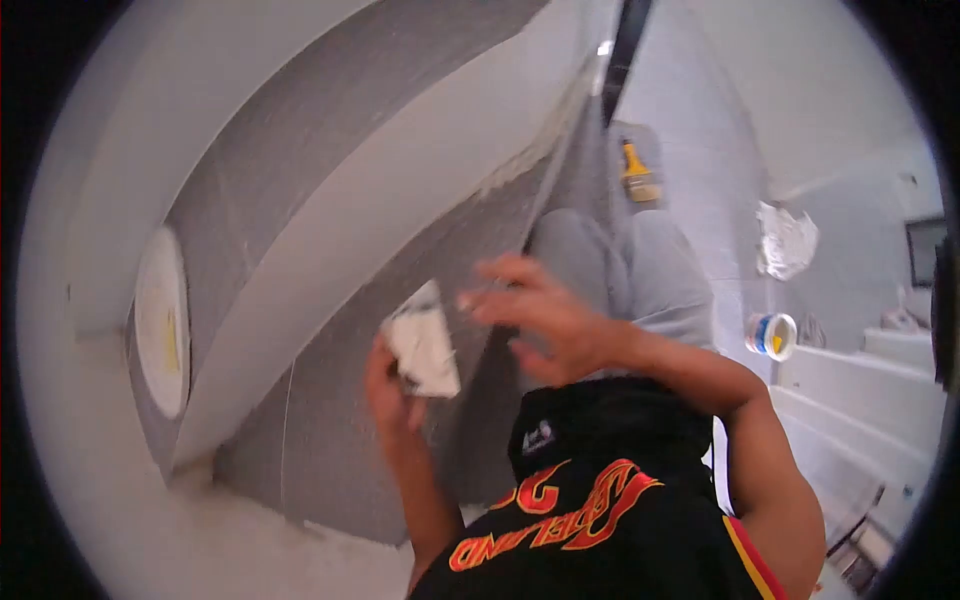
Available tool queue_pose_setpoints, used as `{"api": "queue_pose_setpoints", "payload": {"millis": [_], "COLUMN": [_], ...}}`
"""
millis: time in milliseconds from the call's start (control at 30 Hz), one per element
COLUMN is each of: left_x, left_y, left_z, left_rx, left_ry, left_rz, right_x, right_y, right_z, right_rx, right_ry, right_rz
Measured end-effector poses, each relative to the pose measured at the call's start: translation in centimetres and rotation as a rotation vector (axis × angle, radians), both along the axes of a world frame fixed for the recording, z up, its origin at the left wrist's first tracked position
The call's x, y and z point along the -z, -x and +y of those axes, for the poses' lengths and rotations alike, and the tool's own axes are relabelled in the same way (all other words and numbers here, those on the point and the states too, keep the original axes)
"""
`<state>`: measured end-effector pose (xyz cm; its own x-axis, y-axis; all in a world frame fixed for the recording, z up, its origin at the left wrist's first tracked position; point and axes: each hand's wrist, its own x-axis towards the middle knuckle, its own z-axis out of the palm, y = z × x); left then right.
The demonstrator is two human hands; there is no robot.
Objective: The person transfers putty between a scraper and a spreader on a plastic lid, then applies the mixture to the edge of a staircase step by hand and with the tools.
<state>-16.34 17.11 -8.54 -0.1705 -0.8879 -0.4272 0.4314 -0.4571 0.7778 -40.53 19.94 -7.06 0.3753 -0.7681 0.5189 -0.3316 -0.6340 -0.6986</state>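
left hand (392,392) mid-frame is clamped on a crumpled white rag (424,347), right hand (545,318) beside it with fingers spread, holding nothing

Room under renovation, taped drywall seams (330,230), paintbrush (637,178), tub (772,335)

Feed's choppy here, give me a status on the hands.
Left hand gripping white pad. Right hand open, blurred, beside pad. Grey wall close ahead, nothing between.
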Motion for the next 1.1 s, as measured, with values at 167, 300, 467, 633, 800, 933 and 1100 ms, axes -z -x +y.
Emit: {"api": "queue_pose_setpoints", "payload": {"millis": [167,300,467,633,800,933,1100], "left_x": [-0.5,-0.8,-1.1,-1.4,-0.8,1.4,4.0], "left_y": [2.6,3.7,4.1,5.0,6.2,6.1,2.6], "left_z": [-1.3,-1.9,-2.0,-2.2,-2.7,-3.1,-2.3], "left_rx": [0.160,0.192,0.210,0.216,0.170,0.011,-0.319], "left_ry": [0.081,0.061,0.059,0.049,-0.002,0.018,0.065], "left_rz": [0.021,0.031,-0.022,-0.061,0.030,-0.125,-0.171], "right_x": [-0.5,-0.4,-0.9,-0.9,0.4,3.0,7.8], "right_y": [2.1,2.9,3.5,3.9,4.4,5.4,8.4], "right_z": [-0.7,-1.1,-1.4,-1.5,-2.0,-2.6,-5.8], "right_rx": [0.017,0.019,-0.031,-0.062,-0.069,-0.158,0.240], "right_ry": [-0.027,-0.053,-0.072,-0.050,-0.045,-0.180,-0.319], "right_rz": [-0.135,-0.104,-0.053,-0.008,-0.059,-0.358,-0.833]}}
